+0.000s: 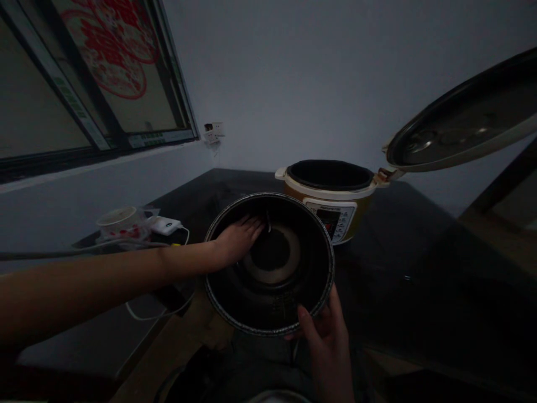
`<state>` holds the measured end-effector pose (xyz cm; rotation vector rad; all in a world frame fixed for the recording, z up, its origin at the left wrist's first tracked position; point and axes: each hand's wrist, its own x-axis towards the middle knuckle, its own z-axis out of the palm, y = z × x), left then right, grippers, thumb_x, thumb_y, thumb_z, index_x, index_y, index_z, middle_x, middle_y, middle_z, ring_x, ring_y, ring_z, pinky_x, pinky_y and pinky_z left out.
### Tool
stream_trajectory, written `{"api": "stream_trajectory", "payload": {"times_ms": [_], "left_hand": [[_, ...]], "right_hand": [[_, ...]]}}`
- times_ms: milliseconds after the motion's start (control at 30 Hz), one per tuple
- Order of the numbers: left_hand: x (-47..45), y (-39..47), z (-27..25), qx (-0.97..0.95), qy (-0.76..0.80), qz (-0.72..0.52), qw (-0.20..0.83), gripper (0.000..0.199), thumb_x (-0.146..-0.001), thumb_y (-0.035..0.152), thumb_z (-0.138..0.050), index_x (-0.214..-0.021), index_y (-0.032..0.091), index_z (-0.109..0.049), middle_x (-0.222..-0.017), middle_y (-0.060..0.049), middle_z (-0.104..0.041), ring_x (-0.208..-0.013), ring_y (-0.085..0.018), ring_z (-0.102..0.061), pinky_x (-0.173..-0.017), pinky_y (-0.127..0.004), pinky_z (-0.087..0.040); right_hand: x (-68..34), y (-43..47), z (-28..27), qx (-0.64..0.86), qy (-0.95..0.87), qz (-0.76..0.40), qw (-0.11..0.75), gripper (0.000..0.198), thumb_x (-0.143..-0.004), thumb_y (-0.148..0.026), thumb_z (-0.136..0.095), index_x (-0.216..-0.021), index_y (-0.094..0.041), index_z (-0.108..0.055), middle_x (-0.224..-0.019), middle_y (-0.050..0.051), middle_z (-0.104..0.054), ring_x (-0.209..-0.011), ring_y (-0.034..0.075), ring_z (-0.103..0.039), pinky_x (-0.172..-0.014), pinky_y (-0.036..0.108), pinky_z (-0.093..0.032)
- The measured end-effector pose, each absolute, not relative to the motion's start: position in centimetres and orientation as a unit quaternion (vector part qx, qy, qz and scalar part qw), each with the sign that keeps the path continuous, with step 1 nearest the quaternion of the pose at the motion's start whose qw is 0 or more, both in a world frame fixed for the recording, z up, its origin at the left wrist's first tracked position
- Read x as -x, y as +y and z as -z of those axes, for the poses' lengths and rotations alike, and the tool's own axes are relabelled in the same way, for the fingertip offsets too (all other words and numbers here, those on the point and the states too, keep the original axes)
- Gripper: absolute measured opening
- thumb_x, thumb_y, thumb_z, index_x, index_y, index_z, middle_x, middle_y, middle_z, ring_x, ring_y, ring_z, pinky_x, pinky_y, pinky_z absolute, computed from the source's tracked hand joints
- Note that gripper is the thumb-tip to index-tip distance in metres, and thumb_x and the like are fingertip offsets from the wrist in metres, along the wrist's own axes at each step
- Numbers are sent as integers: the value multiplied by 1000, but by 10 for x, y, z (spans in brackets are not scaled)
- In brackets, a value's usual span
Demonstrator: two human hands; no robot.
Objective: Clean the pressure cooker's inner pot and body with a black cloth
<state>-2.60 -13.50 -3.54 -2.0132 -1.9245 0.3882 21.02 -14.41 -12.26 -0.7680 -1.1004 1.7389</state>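
A dark round inner pot [274, 266] is tilted so that I look down into it, with a pale ring on its bottom. My right hand [325, 330] grips its lower right rim, thumb over the edge and the other fingers outside. Inside the pot, my left hand [241, 238] reaches in over the left rim with its fingers stretched out along the inner wall. A thin light streak shows beside those fingertips; I cannot tell whether it is a reflection. Behind the pot stands an electric pressure cooker [356, 210] with a control panel on its front.
The cooker's lid [465, 120] stands raised at the right. A dark countertop [419, 240] runs along the wall. On the left are a plastic tub [119, 224], a white power adapter [166, 225] and cables. Wall sockets [213, 131] sit near the window.
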Motion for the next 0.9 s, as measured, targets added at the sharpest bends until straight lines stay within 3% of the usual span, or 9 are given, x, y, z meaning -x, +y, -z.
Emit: {"api": "stream_trajectory", "payload": {"times_ms": [133,267,467,733,900], "left_hand": [[11,-132,41,686,-696,-151,151,55,-89,10,-41,-142,-2,-39,-150,-25,-35,-140,-33,-34,-113,-44,-30],[-7,-120,46,680,-709,-125,138,55,-90,10,-39,-144,-3,-35,-151,-25,-33,-140,-33,-32,-114,-46,-27],[-29,-109,58,770,-629,-91,53,62,-87,12,-46,-148,14,-32,-158,-12,-20,-147,-26,-18,-113,-53,-25],[-35,-124,71,809,-584,-34,-54,65,-78,6,-56,-139,26,-47,-153,-7,-36,-144,-24,-28,-116,-53,-17],[-30,-136,74,819,-563,-72,-82,67,-75,4,-60,-133,34,-53,-151,-2,-40,-142,-21,-32,-117,-49,-20]], "right_hand": [[-210,-144,119,313,-445,-711,445,94,-74,-42,-74,-152,-28,-23,-116,12,-64,-65,17,-60,-47,30,-57],[-209,-144,114,326,-444,-711,437,101,-70,-45,-77,-152,-25,-21,-116,13,-64,-63,17,-60,-46,31,-57],[-207,-142,112,339,-436,-714,430,108,-66,-47,-79,-153,-22,-19,-121,15,-62,-69,20,-64,-45,29,-56],[-210,-139,112,336,-443,-712,430,106,-68,-47,-78,-152,-25,-19,-110,11,-62,-59,14,-57,-44,29,-55],[-208,-137,113,334,-443,-707,439,103,-68,-47,-77,-151,-26,-20,-117,12,-60,-62,15,-58,-43,28,-54]]}}
